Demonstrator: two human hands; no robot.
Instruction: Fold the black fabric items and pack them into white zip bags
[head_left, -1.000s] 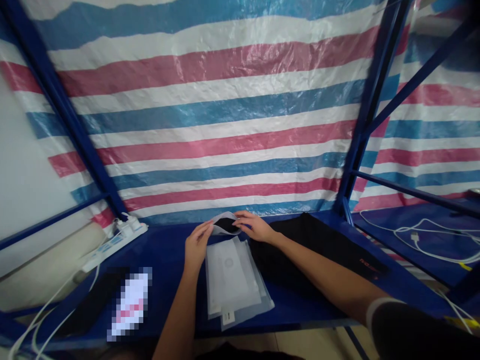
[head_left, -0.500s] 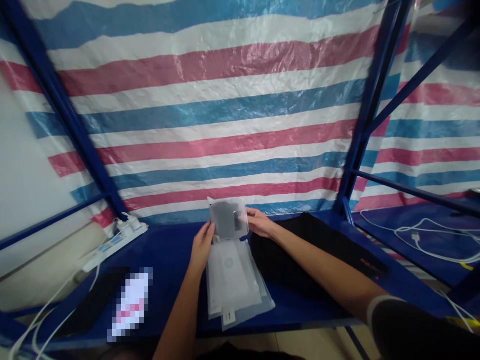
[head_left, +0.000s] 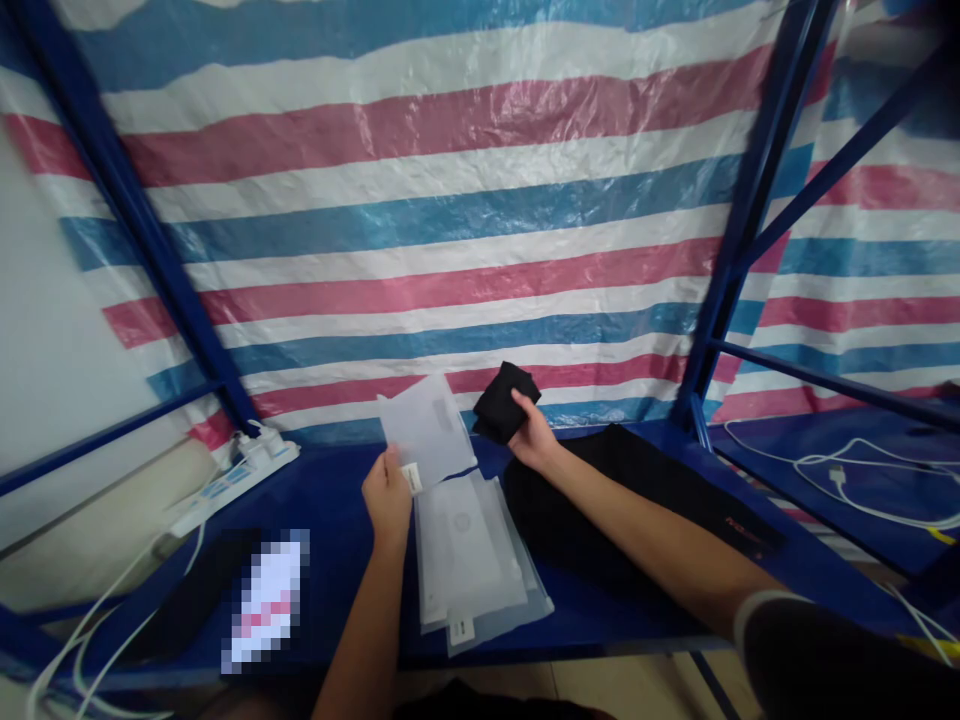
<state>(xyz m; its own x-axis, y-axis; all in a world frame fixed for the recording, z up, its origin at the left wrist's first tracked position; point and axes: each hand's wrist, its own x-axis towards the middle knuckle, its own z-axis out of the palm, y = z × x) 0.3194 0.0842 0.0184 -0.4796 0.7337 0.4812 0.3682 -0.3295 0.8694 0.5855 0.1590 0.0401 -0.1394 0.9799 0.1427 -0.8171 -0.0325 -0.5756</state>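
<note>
My left hand (head_left: 388, 492) pinches the lower left edge of a frosted plastic bag (head_left: 431, 430), raised above the back of the blue table. To its right, my right hand (head_left: 531, 432) grips a folded black cloth (head_left: 504, 402), thumb on top. The bag and the cloth are apart. Below them, a stack of frosted bags (head_left: 472, 555) lies on the table, a small white tag at its lower edge. A large black fabric piece (head_left: 645, 480) lies under and beside my right forearm.
On the left are a white power strip (head_left: 232, 485) with plugs and cables, a dark cloth (head_left: 199, 600) and a pixelated item (head_left: 268, 600). Blue frame posts (head_left: 739, 230) flank a striped sheet (head_left: 450, 220). White cables (head_left: 840, 455) lie at the right.
The black cloth has come out of the frosted bag and is in my right hand. My left hand has moved slightly left and down with the bag, which now looks empty.
</note>
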